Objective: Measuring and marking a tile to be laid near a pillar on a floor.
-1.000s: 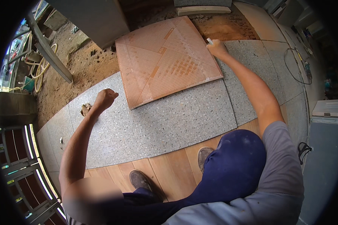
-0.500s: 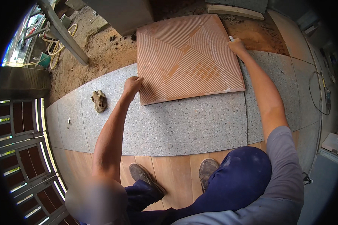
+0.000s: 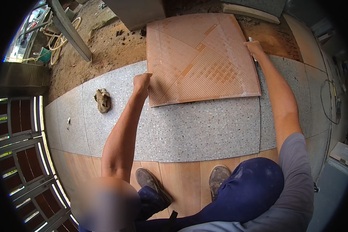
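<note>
Square orange-brown ceramic tile with a ridged back (image 3: 208, 62) is lying face down across grey speckled stone-look floor slabs (image 3: 205, 131), its far part reaching over bare brown soil (image 3: 104, 58); whether it is resting flat or being held slightly up, I cannot tell. The step in hand seems to be handling the tile by its sides: the left hand (image 3: 142, 83) is pinching its left edge, while the right hand (image 3: 254, 48) is closing its grip around a slim white stick-like object (image 3: 250, 39) at the right edge, possibly grasping the tile too. Moving so broad a piece would likely call for a firm, even hold on both sides. Nearer the person, tan wood-look planks (image 3: 181, 174) are bordering the slabs; a crumpled olive-brown cloth (image 3: 102, 101) is lying leftward, a dark slatted gate (image 3: 23, 123) is standing beyond, and a grey rectangular pillar (image 3: 137, 13) is rising behind.
</note>
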Motion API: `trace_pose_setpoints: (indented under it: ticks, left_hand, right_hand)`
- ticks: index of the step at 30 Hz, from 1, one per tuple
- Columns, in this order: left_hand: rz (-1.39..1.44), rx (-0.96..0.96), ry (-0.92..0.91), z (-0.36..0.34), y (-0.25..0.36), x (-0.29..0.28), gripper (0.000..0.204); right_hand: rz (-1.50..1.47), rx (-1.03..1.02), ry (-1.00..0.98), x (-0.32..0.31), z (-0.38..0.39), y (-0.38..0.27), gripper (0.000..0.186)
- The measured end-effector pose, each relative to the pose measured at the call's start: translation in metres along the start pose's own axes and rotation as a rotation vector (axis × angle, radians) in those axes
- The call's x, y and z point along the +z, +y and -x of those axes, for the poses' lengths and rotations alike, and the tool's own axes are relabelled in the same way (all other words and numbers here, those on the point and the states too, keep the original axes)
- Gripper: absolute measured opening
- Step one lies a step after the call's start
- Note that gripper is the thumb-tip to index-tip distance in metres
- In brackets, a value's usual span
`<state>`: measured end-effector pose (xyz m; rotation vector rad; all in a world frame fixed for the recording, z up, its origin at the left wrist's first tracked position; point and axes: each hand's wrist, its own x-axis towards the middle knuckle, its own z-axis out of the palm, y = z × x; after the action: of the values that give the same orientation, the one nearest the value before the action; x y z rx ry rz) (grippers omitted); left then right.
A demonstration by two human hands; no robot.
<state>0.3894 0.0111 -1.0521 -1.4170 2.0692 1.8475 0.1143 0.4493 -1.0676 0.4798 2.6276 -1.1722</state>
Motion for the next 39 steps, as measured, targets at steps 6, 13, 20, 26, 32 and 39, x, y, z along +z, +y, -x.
trace_pose_setpoints:
  ticks: [6, 13, 20, 26, 32, 39]
  left_hand:
    - [0.044, -0.087, -0.05, 0.003, 0.015, 0.006, 0.051]
    - [0.225, -0.08, 0.025, -0.033, -0.006, -0.006, 0.06]
    - [0.326, -0.049, 0.154, -0.014, -0.003, 0.012, 0.06]
    - [0.407, 0.0, 0.166, 0.033, -0.012, 0.021, 0.048]
    - [0.376, 0.042, 0.079, 0.052, -0.017, 0.029, 0.027]
    - [0.102, 0.054, -0.22, 0.053, -0.002, 0.058, 0.018]
  right_hand:
    - [0.074, -0.065, 0.046, -0.027, -0.002, -0.012, 0.038]
    - [0.186, -0.094, 0.014, -0.023, 0.025, -0.027, 0.046]
    - [0.165, -0.044, 0.185, -0.02, 0.03, -0.032, 0.05]
    - [0.07, 0.027, 0.207, -0.046, 0.049, -0.023, 0.049]
    - [-0.042, 0.001, 0.281, -0.071, 0.066, 0.008, 0.045]
    - [-0.139, 0.03, 0.471, -0.12, 0.049, 0.062, 0.032]
